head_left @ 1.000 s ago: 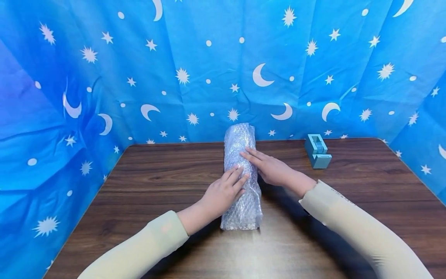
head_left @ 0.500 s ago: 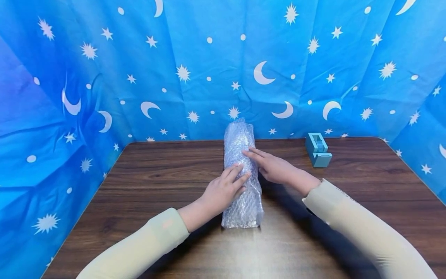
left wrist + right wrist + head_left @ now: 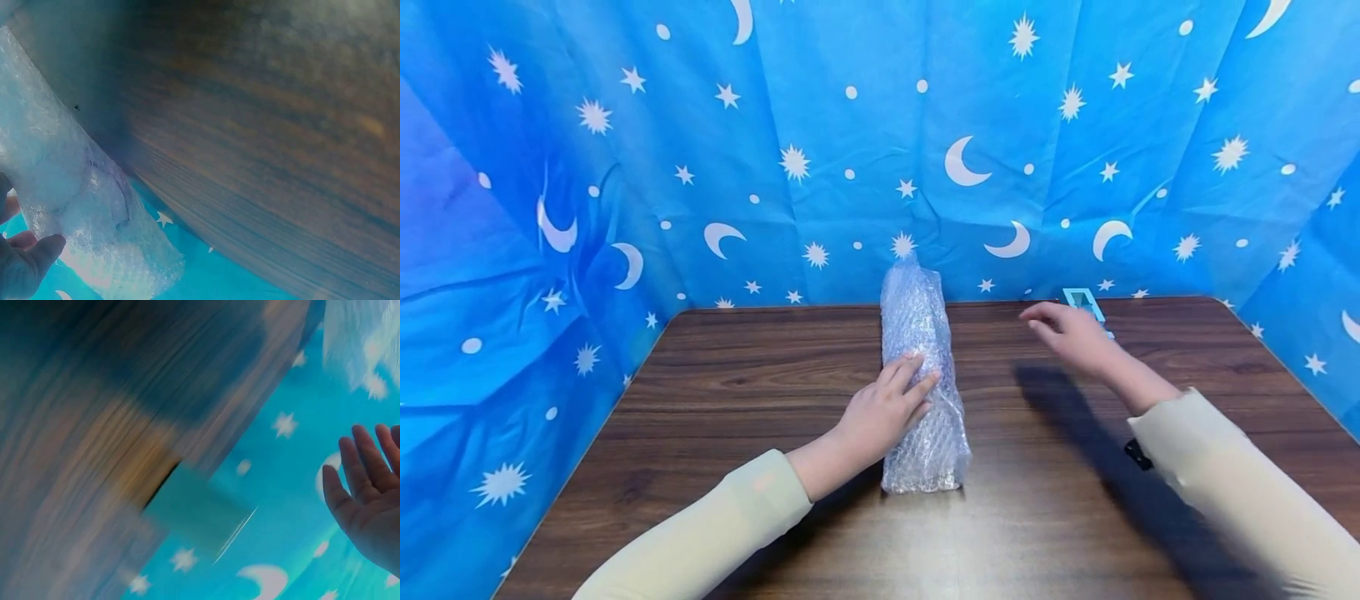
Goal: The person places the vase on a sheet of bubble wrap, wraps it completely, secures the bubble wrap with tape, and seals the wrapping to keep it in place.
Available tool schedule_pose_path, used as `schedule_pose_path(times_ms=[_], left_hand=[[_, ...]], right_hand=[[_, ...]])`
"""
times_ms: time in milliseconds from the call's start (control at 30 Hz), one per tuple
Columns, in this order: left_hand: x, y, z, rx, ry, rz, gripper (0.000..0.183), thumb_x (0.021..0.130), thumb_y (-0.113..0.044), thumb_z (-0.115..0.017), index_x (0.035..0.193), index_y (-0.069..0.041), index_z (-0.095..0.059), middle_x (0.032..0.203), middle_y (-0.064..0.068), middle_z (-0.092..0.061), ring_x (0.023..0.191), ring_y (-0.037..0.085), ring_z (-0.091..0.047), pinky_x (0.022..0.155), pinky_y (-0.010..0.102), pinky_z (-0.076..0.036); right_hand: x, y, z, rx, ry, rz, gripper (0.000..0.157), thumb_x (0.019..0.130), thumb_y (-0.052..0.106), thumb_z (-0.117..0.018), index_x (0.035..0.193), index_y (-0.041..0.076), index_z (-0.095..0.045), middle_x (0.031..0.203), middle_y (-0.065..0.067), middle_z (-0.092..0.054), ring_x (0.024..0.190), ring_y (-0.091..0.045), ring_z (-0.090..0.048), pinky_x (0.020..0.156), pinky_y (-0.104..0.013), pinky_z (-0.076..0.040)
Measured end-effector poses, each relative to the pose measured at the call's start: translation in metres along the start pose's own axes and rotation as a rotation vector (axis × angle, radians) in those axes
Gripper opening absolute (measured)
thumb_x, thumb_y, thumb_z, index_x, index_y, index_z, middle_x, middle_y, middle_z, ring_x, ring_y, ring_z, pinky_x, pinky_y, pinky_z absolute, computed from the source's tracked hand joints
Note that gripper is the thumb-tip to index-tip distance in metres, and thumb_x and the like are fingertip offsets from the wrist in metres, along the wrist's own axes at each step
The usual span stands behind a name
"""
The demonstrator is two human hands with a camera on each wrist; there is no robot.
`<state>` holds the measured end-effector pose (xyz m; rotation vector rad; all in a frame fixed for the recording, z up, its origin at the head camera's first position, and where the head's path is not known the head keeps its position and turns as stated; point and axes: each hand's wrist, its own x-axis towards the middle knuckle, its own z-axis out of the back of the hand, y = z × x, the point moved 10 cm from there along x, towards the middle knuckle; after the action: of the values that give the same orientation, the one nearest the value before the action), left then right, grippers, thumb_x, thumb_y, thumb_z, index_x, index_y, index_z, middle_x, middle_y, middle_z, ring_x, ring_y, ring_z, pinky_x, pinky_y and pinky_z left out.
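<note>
A long bundle in bubble wrap [image 3: 917,317] lies lengthwise on the wooden table, its far end close to the back edge. On its near left side rests my left hand [image 3: 883,412], fingers spread over the wrap; the left wrist view shows the thumb against the plastic film [image 3: 94,187]. My right hand [image 3: 1071,337] is in the air to the right of the bundle, holding nothing, its fingers relaxed. In the head view it partly covers a turquoise tape dispenser [image 3: 1093,302]. The dispenser's block [image 3: 197,509] shows apart from the right hand in the right wrist view.
The dark wooden table [image 3: 760,358] reaches back to a blue cloth [image 3: 850,125] printed with moons and stars, which hangs behind it and along both sides. A black object [image 3: 1138,455] sits under the right sleeve cuff.
My right hand has left the bubble-wrapped bundle and moved right, over to the tape dispenser. The left hand stays on the bundle.
</note>
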<state>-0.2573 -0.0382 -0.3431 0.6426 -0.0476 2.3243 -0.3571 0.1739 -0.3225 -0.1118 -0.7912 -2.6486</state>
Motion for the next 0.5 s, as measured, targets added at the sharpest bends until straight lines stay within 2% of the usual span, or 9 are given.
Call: schedule_pose_path(times_ms=[167, 267, 333, 433, 500], left_hand=[[0.000, 0.000, 0.001, 0.005, -0.006, 0.002, 0.040, 0.100, -0.026, -0.066, 0.138, -0.015, -0.065, 0.145, 0.017, -0.059, 0.132, 0.032, -0.060, 0.081, 0.034, -0.064], [0.001, 0.001, 0.002, 0.000, -0.010, 0.005, 0.040, 0.100, -0.026, -0.066, 0.138, -0.015, -0.065, 0.144, 0.017, -0.059, 0.132, 0.032, -0.060, 0.081, 0.034, -0.064], [0.001, 0.002, 0.003, -0.004, -0.009, 0.006, 0.040, 0.100, -0.026, -0.067, 0.138, -0.015, -0.065, 0.144, 0.017, -0.059, 0.132, 0.032, -0.060, 0.080, 0.034, -0.064], [0.002, 0.002, 0.003, -0.010, -0.006, 0.006, 0.039, 0.100, -0.026, -0.067, 0.138, -0.015, -0.065, 0.144, 0.017, -0.060, 0.131, 0.032, -0.060, 0.079, 0.033, -0.064], [0.002, 0.001, 0.002, -0.009, -0.002, 0.002, 0.039, 0.100, -0.026, -0.067, 0.138, -0.015, -0.065, 0.143, 0.017, -0.060, 0.131, 0.032, -0.060, 0.077, 0.032, -0.064]], right_hand=[[-0.019, -0.046, 0.030, 0.002, -0.073, -0.125, 0.037, 0.109, 0.022, -0.047, 0.127, -0.006, -0.062, 0.122, -0.031, -0.066, 0.109, -0.043, -0.062, 0.093, -0.059, -0.051], [-0.028, -0.076, 0.040, -0.001, -0.097, -0.211, 0.040, 0.109, 0.022, -0.046, 0.126, -0.012, -0.058, 0.120, -0.036, -0.063, 0.105, -0.046, -0.060, 0.089, -0.059, -0.051], [-0.033, -0.095, 0.040, 0.021, -0.081, -0.285, 0.043, 0.109, 0.022, -0.043, 0.127, -0.015, -0.055, 0.123, -0.039, -0.059, 0.107, -0.049, -0.058, 0.090, -0.061, -0.051], [-0.039, -0.120, 0.032, 0.098, -0.003, -0.399, 0.052, 0.110, 0.026, -0.037, 0.135, -0.019, -0.047, 0.132, -0.043, -0.051, 0.116, -0.053, -0.053, 0.100, -0.065, -0.048], [-0.041, -0.130, 0.026, 0.157, 0.053, -0.457, 0.058, 0.111, 0.030, -0.034, 0.140, -0.020, -0.043, 0.133, -0.043, -0.050, 0.116, -0.052, -0.053, 0.097, -0.060, -0.051]])
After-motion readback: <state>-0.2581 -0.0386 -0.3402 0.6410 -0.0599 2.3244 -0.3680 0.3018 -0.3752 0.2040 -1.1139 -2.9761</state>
